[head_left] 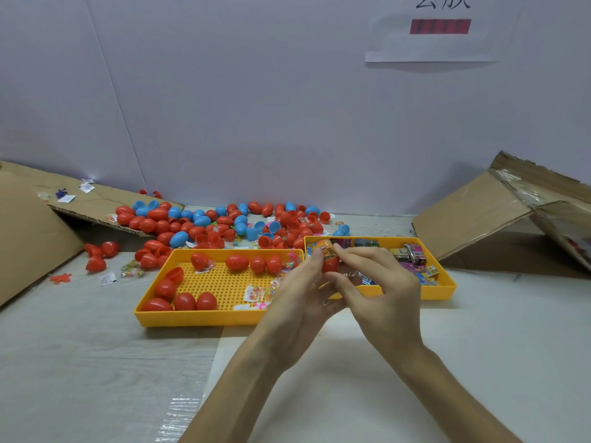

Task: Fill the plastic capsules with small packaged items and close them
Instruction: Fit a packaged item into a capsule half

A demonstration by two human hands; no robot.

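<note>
Nearest, over the pale surface (479, 330): left hand (297, 289) and right hand (380, 282) meeting, fingers (347, 254) of both curled and pinching one red capsule half (331, 266) from either side, with an orange packet (326, 249) poking out of its top. Judged as the stuffing step, not yet closed.

Push the packet down with the right fingertips until fully below the rim. Keep the left grip low on the shell, off the seam. Fold stray corners in rather than forcing, to avoid trapping film in the joint. Then seat the other half squarely and press to a snap.

Just beyond, side by side: left tray (198, 318) with closed red capsules (185, 301), right tray (438, 292) with packaged items (412, 254). Farther back, a heap of red and blue capsules (198, 223) before the wall (256, 107), flanked by cardboard sheets (28, 225).
</note>
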